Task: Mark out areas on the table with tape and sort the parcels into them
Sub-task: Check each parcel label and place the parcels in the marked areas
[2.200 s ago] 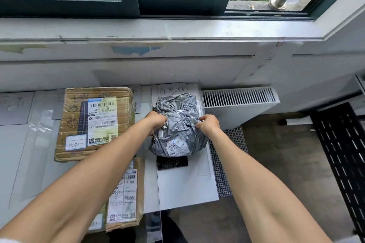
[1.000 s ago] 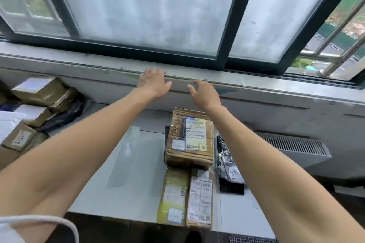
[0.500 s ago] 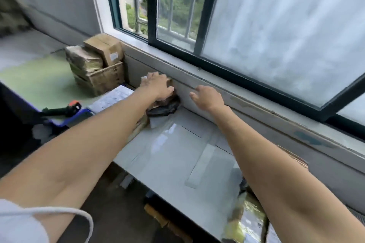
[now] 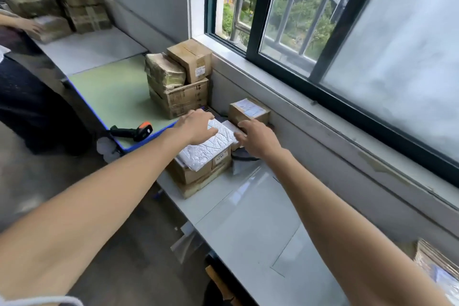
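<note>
Worktop under the window carries your parcels. Cardboard boxes sit stacked at its far end, a white padded parcel on top. Your left hand lies flat and open on it; your right hand seems to touch its edge, fingers spread, grip unclear.

black and orange handheld scanner lying on green mat with blue edge. dark-framed sliding window above a grey sill, railing and trees outside. another person's hand far left.
</note>
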